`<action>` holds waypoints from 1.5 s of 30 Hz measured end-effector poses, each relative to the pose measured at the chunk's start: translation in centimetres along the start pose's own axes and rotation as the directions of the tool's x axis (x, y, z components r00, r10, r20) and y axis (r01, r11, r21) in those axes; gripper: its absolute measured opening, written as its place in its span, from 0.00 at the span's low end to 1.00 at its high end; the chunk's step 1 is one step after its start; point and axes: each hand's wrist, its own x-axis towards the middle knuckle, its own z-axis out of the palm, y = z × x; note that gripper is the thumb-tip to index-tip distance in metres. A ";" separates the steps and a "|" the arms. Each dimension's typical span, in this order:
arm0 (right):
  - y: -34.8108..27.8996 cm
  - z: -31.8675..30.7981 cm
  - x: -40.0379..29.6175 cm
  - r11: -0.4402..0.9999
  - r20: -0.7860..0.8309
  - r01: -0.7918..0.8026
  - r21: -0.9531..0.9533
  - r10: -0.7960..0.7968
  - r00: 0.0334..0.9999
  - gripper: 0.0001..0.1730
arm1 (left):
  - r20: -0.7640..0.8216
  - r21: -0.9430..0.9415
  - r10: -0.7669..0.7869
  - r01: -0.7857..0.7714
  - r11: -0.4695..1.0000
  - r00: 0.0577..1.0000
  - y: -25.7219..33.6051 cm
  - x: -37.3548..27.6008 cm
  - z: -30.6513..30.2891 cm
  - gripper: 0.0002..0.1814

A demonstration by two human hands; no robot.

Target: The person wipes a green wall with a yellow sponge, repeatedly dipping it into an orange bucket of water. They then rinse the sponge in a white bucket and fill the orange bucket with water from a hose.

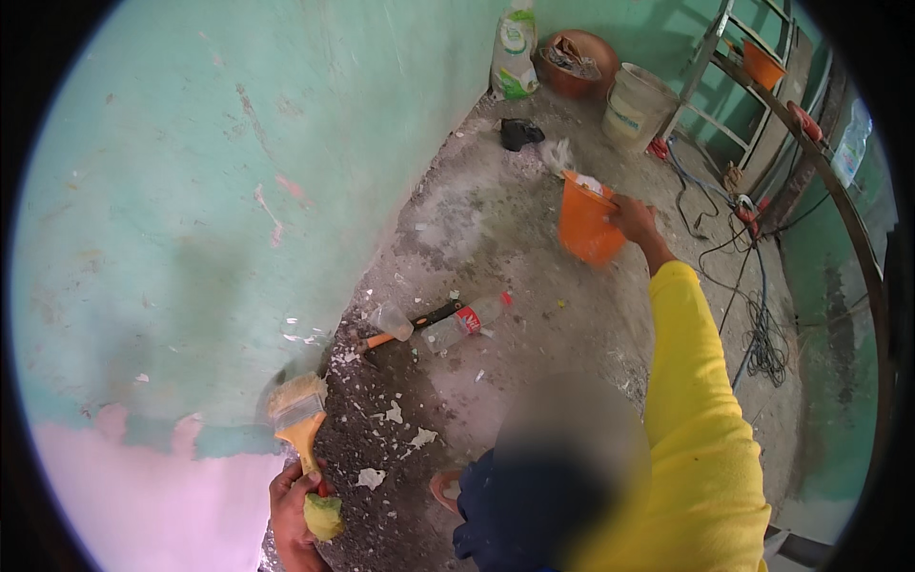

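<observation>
My left hand (292,511), low and left of centre, grips a wide paintbrush (303,422) by its yellow handle, bristles up, close to the green wall (214,307). A yellow-green lump, perhaps a sponge (324,516), is held in the same hand beside a red piece. Out to the right, my right hand (635,219) is closed on the rim or handle of an orange plastic bucket (592,222). Something white shows inside the bucket, whose lower part is blurred. The lower wall bears a pale pink patch (157,493).
On the floor lie a plastic bottle (468,320), a clear cup (392,320), a hammer-like tool (379,340) and paint flakes. Farther back stand a white bucket (632,111), a brown basin (580,64) and a sack (515,50). A ladder (704,64) and tangled cables (766,347) are at right.
</observation>
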 end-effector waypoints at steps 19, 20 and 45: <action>0.5 2.1 -22.9 0.918 -0.409 0.396 0.001 -0.361 0.838 0.13 | 0.171 0.051 0.013 -0.022 0.998 0.985 0.3 0.1 0.7 0.17; 0.4 2.2 -23.9 0.926 -0.409 0.377 0.011 -0.340 0.847 0.12 | 0.166 0.033 0.020 -0.026 0.999 0.986 0.3 -0.1 0.5 0.17; 2.9 0.3 -19.4 0.859 -0.050 0.494 -0.139 -0.504 0.862 0.16 | 0.121 0.046 0.046 -0.052 0.998 0.992 -0.1 -1.1 -1.4 0.18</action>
